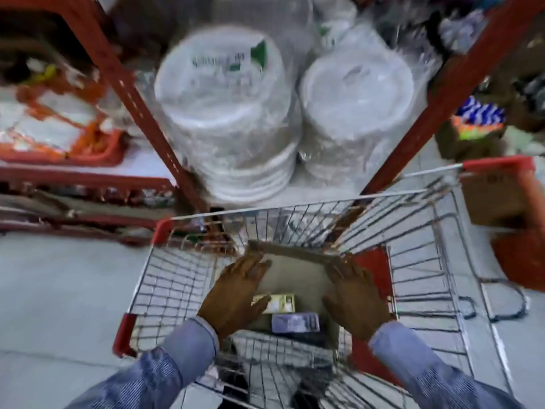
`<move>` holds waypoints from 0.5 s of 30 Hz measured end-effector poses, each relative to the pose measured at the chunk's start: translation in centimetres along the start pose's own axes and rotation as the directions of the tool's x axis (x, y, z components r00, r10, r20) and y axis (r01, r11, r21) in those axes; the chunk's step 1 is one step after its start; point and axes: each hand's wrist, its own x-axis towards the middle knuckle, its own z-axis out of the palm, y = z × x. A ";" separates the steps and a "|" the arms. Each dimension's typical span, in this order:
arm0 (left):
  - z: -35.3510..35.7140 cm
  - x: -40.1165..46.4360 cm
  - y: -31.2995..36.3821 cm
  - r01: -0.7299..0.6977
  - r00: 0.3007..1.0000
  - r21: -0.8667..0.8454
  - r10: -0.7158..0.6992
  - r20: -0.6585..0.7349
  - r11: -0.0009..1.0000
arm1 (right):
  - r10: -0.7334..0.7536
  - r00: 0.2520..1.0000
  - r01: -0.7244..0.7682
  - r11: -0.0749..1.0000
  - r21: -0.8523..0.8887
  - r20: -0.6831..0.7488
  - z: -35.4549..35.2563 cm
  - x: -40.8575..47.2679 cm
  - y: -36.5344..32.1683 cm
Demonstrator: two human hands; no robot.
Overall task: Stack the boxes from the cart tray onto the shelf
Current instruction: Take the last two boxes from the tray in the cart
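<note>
A: Where's the flat brown cardboard box (295,276)?

B: Lower centre, inside the wire cart (413,261).

A: The grip?

B: Left hand (239,293) and right hand (355,299), fingers spread, press its side edges (looks stiff, probably light).

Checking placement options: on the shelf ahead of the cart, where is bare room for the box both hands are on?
Little shows. The plate stacks and fill the shelf between the red uprights; only its narrow front strip is bare. The left hand and right hand flank the box in the cart.
</note>
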 end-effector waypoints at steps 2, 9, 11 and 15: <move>4.5 0.5 -0.9 0.056 0.987 -0.016 -0.053 0.149 0.998 | -0.020 0.994 0.017 0.999 0.029 0.112 4.0 1.3 0.5; 13.8 3.7 -3.4 0.151 0.920 -0.004 -0.139 0.367 0.989 | -0.061 0.949 0.030 0.994 0.105 0.308 12.4 5.7 0.5; 15.6 4.6 -4.1 0.163 0.909 0.009 -0.153 0.387 0.987 | -0.075 0.936 0.037 0.993 0.116 0.343 14.3 6.5 0.3; 17.8 5.7 -5.0 0.172 0.893 -0.040 -0.138 0.429 0.984 | -0.073 0.936 0.046 0.995 0.084 0.345 17.1 7.5 -0.3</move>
